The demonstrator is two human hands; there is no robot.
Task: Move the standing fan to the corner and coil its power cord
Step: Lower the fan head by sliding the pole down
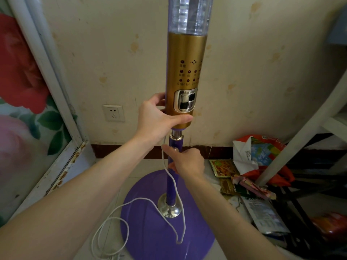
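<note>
The standing fan rises upright in front of me, with a gold control column, a clear section on top and a purple pole on a round purple base. My left hand grips the bottom of the gold column. My right hand is wrapped around the purple pole just below, pinching the white power cord against it. The cord hangs from that hand in a loop over the base and trails in loose curls onto the floor at the lower left.
A wall socket sits low on the stained wall behind the fan. A floral glass door with a white frame stands at the left. Bags and packets lie on the floor at the right, beneath a white slanted frame.
</note>
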